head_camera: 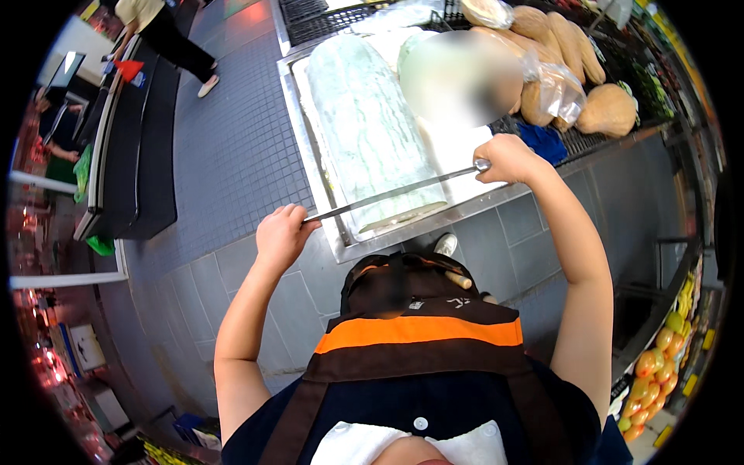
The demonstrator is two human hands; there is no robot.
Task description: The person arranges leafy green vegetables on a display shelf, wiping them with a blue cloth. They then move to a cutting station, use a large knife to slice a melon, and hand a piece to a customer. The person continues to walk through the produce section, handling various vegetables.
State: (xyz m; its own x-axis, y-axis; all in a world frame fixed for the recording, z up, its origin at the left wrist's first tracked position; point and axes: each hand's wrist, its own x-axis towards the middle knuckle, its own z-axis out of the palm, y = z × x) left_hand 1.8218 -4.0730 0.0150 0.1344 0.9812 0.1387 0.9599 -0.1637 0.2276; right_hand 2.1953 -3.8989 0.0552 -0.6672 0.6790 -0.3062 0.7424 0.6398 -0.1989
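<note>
A long-bladed knife [401, 189] spans the near end of a large pale-green winter melon [372, 116]. My right hand [507, 160] is closed on its handle, at the right of the melon. At the left, my left hand [285, 235] pinches the blade's far end between thumb and fingers. The melon lies lengthwise on a white surface inside a metal-edged stand [465, 212], its cut face towards me. Whether the blade has entered the rind cannot be told. A blurred patch hides what lies right of the melon.
Several tan pumpkins [607, 110], some under clear plastic, and a blue cloth or bag [542, 142] lie at the right. A black counter [139, 145] stands left, with a person [174, 46] beside it. Fruit [654, 372] is stacked at the lower right.
</note>
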